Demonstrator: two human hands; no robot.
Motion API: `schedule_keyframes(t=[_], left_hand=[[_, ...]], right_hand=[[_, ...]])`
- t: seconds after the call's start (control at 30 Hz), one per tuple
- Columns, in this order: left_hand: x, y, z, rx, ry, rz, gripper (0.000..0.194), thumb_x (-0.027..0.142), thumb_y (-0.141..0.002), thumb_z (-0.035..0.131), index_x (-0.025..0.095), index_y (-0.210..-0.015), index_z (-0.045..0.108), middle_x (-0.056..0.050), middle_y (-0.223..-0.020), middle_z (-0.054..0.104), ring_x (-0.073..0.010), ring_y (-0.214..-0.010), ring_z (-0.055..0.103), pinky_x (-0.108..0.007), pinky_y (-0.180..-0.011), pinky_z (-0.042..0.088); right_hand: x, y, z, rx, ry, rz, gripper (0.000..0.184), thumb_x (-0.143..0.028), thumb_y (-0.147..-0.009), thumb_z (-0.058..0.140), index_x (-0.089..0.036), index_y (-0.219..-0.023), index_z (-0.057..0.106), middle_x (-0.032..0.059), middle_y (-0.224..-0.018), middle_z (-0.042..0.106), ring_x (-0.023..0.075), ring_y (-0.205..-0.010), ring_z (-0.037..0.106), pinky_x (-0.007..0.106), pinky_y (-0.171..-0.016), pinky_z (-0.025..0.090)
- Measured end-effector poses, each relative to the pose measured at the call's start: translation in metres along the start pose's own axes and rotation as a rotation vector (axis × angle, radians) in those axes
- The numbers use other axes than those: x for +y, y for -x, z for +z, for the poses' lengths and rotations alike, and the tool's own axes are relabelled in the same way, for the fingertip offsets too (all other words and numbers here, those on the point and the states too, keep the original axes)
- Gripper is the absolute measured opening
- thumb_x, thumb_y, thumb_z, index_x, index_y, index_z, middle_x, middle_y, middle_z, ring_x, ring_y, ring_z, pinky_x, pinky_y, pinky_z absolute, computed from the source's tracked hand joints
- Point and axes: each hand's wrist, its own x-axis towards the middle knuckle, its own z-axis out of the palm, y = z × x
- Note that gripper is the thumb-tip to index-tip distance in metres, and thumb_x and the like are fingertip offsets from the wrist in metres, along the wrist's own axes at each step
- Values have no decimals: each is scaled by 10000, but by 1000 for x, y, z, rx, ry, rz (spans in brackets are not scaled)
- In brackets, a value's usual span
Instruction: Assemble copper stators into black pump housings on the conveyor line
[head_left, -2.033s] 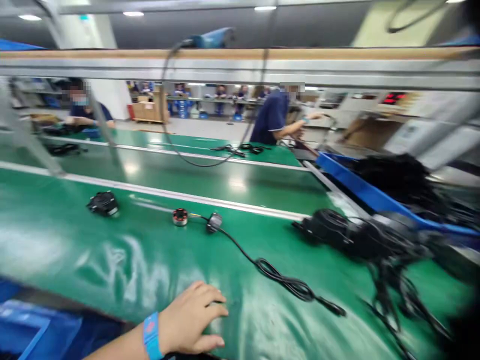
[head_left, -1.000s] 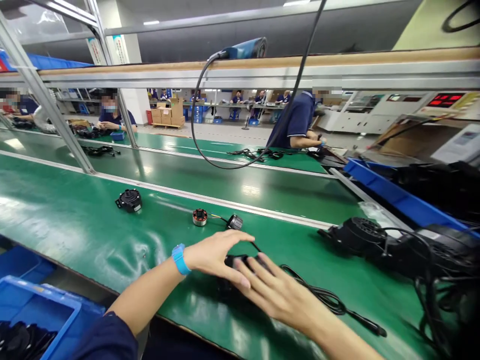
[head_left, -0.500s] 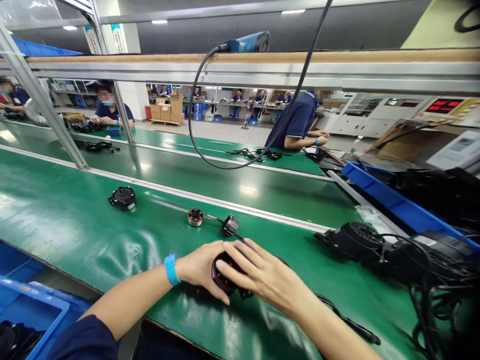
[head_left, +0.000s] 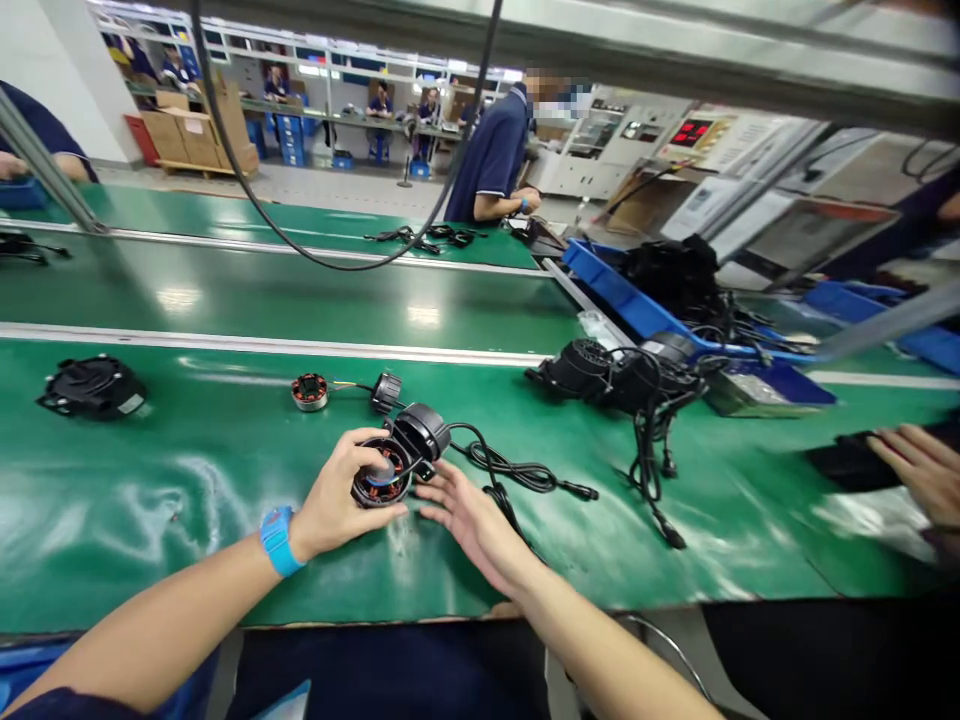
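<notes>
My left hand [head_left: 337,495], with a blue wristband, grips a round copper-wound motor stator [head_left: 381,478] just above the green belt [head_left: 187,470]. A black round housing [head_left: 421,432] with a black cable [head_left: 517,470] hangs off the stator's right side. Beside them my right hand [head_left: 469,515] is open, fingers stretched toward the stator and touching nothing I can make out. A smaller stator [head_left: 310,392] and a black cap [head_left: 386,390], joined by thin wires, lie farther back on the belt.
A black round fan part [head_left: 94,385] lies at the left. Black motors with cables [head_left: 622,378] are piled at the right, next to a blue bin [head_left: 622,290]. Another person's hand [head_left: 911,470] rests at the far right. Workers stand at benches behind.
Both hands had covered the black part on the belt; now my left hand has lifted the stator and my right hand has drawn back open. The camera tilted down and right.
</notes>
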Motion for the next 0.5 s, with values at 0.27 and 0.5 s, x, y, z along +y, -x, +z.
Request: schedule_keyframes(t=[0.27,0.5], left_hand=[[-9,-1,-3,-58,-42,24,619,372,-797,853,249,-1162,368,-182,-1391,515,-311,-1290,579,-477,-994,540],[-19,-6,-13,-174,-92,-94,921,707,-717,807,219,-1369,376,-130,-1245,649,-320,-1095,708,-437,-893,611]], right_hand=[[-53,-49,19,-167,373,-400,652,-512,-843,792,-274,-1412,580,79,-1405,609,269,-1298,565,453,-1165,399],[-95,-59,24,-466,731,-484,911,-454,-776,873,-255,-1544,426,117,-1510,520,285,-1396,497,465,-1189,390]])
